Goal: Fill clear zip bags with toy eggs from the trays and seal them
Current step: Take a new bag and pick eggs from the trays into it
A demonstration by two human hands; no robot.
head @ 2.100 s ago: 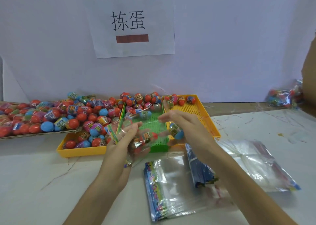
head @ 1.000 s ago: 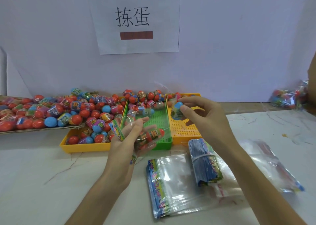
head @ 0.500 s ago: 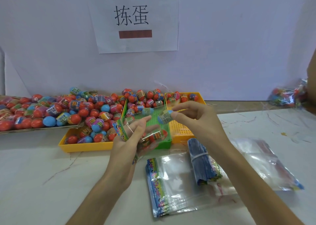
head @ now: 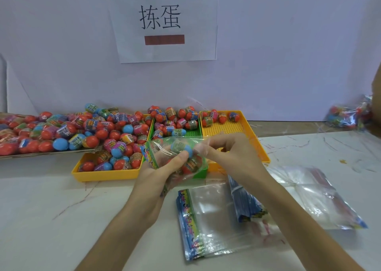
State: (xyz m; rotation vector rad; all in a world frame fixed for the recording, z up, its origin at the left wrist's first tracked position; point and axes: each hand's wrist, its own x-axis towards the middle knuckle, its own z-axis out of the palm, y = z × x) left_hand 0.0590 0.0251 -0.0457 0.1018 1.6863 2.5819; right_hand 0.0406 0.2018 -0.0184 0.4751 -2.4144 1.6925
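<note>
- Along the wall, a flat cardboard tray [head: 61,151] on the left is heaped with toy eggs [head: 90,141]. Beside it sit a yellow tray [head: 107,175] piled full, a green tray [head: 193,133] with eggs only at its far end, and a second yellow tray [head: 224,127] with a few eggs at the back.
- Nearer me on the white table [head: 61,219] lie a stack of empty bags [head: 212,209], a banded blue bundle [head: 245,202] resting on it, and a loose heap of clear plastic [head: 309,190] to the right (a filled bag [head: 346,116] sits well apart, by the wall).
- A paper sign [head: 165,21] hangs above the trays.
- Both hands are raised in front of the green tray, hiding its near end and the near-left corner of the second yellow tray.
- The left hand [head: 154,174] grips the clear zip bag [head: 165,145] from below, thumb pressed on its front. The right hand [head: 231,155] has its fingers curled and seems to pinch the bag's open edge.
- Half a second ago the right hand held the blue-capped egg [head: 182,147] just outside the bag's mouth. Now that egg lies inside the bag, above a red egg [head: 190,164], and the right fingers are off it.
</note>
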